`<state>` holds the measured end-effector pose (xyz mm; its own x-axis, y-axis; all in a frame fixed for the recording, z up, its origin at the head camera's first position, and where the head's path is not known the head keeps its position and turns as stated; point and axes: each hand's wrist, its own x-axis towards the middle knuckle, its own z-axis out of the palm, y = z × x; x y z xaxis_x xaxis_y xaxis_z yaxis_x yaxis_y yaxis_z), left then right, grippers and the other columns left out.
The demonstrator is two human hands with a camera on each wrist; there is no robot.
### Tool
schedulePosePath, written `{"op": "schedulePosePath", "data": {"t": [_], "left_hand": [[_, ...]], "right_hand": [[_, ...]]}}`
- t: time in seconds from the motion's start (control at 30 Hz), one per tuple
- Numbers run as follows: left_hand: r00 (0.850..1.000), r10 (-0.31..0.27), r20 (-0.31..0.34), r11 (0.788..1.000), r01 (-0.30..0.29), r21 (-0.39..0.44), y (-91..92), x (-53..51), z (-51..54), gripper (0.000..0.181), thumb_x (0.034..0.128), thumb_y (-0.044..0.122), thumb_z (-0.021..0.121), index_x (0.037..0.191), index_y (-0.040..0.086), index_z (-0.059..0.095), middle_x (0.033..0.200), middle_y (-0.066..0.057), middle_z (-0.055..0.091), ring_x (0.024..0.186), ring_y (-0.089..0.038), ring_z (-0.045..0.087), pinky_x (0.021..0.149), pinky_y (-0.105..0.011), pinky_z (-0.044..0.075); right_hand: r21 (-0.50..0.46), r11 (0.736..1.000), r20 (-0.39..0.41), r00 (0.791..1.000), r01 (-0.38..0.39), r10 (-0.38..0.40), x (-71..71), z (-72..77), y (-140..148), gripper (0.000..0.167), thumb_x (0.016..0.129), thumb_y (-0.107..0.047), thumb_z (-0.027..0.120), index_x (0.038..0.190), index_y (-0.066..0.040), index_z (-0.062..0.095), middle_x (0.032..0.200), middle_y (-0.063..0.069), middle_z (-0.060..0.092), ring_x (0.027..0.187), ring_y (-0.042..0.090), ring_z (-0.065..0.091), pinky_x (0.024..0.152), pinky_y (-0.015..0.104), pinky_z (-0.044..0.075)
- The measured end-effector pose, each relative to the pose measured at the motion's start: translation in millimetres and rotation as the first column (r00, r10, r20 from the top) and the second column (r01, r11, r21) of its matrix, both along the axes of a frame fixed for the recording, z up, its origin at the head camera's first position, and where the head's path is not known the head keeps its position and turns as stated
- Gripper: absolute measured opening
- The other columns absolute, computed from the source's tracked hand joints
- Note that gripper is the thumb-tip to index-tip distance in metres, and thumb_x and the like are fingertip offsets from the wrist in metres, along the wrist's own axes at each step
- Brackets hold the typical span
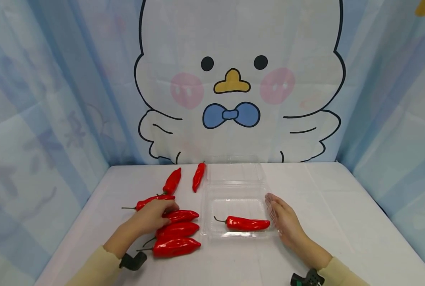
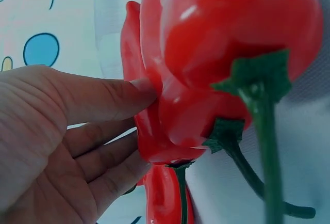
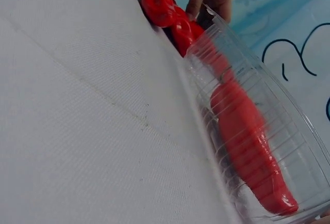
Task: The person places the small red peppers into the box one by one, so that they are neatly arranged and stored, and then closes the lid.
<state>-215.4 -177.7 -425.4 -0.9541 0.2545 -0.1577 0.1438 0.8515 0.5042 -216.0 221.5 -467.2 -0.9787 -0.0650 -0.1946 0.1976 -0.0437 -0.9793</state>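
Over on the left of the white-covered table (image 1: pixel 341 222), the left hand (image 1: pixel 149 214) has thumb and fingers pinching a glossy red tapered pepper with a green stem (image 1: pixel 184 216), just beyond a similar red pepper (image 1: pixel 180 229) and the nearest red pepper (image 1: pixel 176 247). Across to the right, the right hand (image 1: pixel 288 223), fingers loosely bent, rests against the outer right side of a clear ridged plastic box (image 1: pixel 239 206), lid folded back, one long red pepper (image 1: pixel 248 223) lying inside! Farther back, another red pepper (image 1: pixel 199 177) sits beside the lid (image 1: pixel 234 173), and two more lie beyond the left hand.
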Motion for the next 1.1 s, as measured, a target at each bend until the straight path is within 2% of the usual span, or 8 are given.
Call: {"op": "schedulePosePath", "data": {"t": [0.5,0.7,0.97,1.1], "left_hand": [[0.998,0.0,-0.058,1.0,-0.002,-0.029,-2.8,3.2,-1.1,0.04,0.0827,0.008,0.085,0.118,0.021,0.072,0.106,0.004,0.07,0.095,-0.013,0.062,0.082,-0.036,0.061],[0.996,-0.007,-0.088,0.999,0.003,-0.038,-4.0,3.9,1.9,0.042,0.0828,0.008,0.085,0.121,0.02,0.072,0.107,0.004,0.069,0.095,-0.013,0.062,0.085,-0.037,0.061],[0.99,-0.053,-0.13,0.999,0.051,-0.017,-6.6,6.3,7.7,0.045,0.085,0.007,0.083,0.127,0.018,0.07,0.116,0.002,0.07,0.107,-0.017,0.065,0.094,-0.042,0.06],[0.984,-0.084,-0.159,0.996,0.085,0.0,-7.8,7.5,10.6,0.044,0.0868,0.006,0.081,0.127,0.017,0.069,0.117,0.0,0.07,0.109,-0.018,0.065,0.095,-0.042,0.059]], "right_hand": [[0.012,1.0,0.01,1.0,0.003,-0.003,1.3,0.9,-0.7,0.055,0.113,-0.021,0.029,0.163,0.001,0.02,0.172,0.016,0.016,0.161,0.033,0.006,0.128,0.053,0.011],[0.017,1.0,0.014,1.0,0.01,-0.011,1.2,0.6,0.0,0.054,0.114,-0.021,0.029,0.163,0.0,0.021,0.172,0.016,0.017,0.161,0.032,0.007,0.128,0.052,0.012],[0.009,1.0,0.012,1.0,0.011,-0.011,0.3,0.3,-0.1,0.054,0.114,-0.021,0.028,0.162,0.001,0.021,0.172,0.016,0.018,0.161,0.031,0.007,0.128,0.051,0.011],[0.011,1.0,0.014,1.0,0.009,-0.009,-0.2,0.6,-0.7,0.054,0.114,-0.02,0.029,0.163,0.001,0.02,0.172,0.016,0.017,0.161,0.031,0.007,0.128,0.05,0.011]]}}
